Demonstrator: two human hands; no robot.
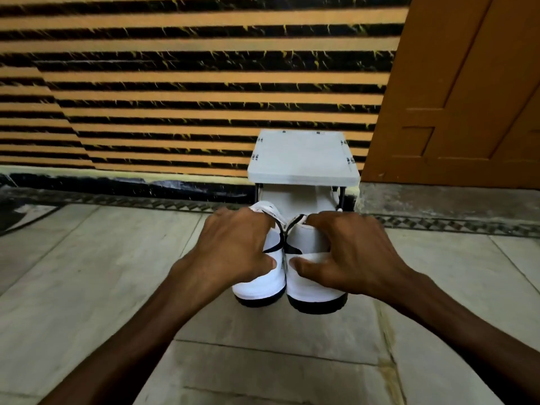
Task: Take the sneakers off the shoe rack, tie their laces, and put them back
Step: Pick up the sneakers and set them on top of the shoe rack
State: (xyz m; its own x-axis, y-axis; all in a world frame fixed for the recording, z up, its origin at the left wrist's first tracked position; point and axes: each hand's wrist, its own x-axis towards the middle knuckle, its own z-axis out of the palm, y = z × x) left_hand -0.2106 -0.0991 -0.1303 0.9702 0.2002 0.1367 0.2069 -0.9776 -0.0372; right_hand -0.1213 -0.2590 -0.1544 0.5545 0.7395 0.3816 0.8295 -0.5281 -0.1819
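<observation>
Sneakers come first here: two white ones with black soles, side by side and touching, heels toward the person, held just in front of the shoe rack (pixel 304 159). That rack is a small white stand against the striped wall (pixel 175 83), with a brown door (pixel 467 83) just beside it on its right. The left hand (pixel 236 247) grips the left sneaker (pixel 263 285), fingers curled over the top and thumb pressed on the heel. The right hand (pixel 347 249) grips the right sneaker (pixel 315 287) the same way. From the one head view, I cannot tell if the shoes rest on the floor (pixel 87 273) or hang a little above it, and the fingers hide the laces, so I cannot say if they are tied. I think the person is either pulling the pair out from under the rack's top shelf or sliding them back in; the picture does not say which. To do it well, keep both shoes level and close together, move them straight along the line to the rack, and mind the thin black legs of the rack so the toes do not bump them. Hold firm at the heel so no shoe tips.
</observation>
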